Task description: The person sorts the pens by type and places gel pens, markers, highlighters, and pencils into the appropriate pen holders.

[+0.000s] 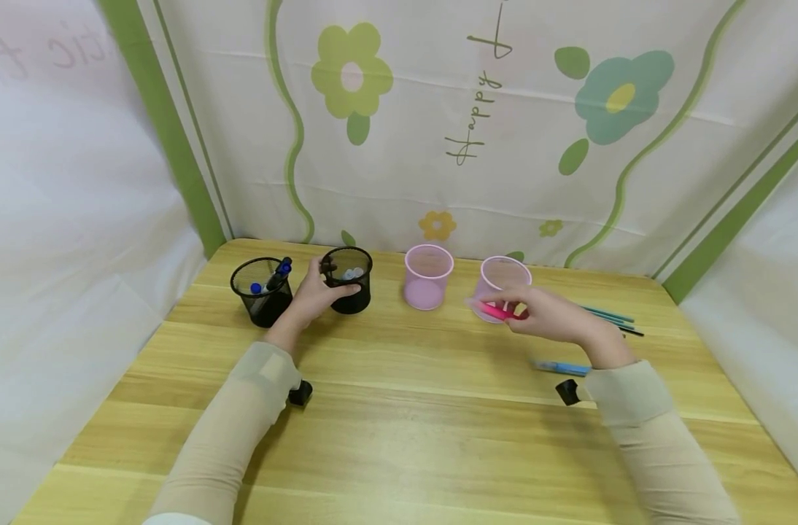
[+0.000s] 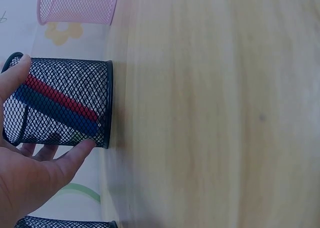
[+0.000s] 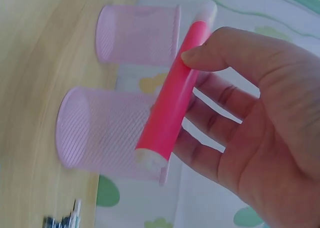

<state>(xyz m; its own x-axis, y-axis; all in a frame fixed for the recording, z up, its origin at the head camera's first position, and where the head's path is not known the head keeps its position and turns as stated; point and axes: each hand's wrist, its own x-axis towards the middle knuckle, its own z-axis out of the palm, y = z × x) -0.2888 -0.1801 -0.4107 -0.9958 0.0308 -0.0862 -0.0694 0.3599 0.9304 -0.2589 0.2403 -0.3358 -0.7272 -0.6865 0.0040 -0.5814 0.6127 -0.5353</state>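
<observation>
I've got my left hand (image 1: 316,295) gripping a black mesh cup (image 1: 356,302); my right hand (image 1: 556,315) pinches a pink marker (image 3: 172,95) beside the rightmost pink cup (image 3: 107,130); looks like sorting; next, I'd judge, calls for tilting it upright above that cup, then releasing.

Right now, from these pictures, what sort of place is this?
Probably an indoor, screened-off desk area, judging by the wooden table, the flower-printed cloth hanging behind it and the row of mesh cups.
</observation>
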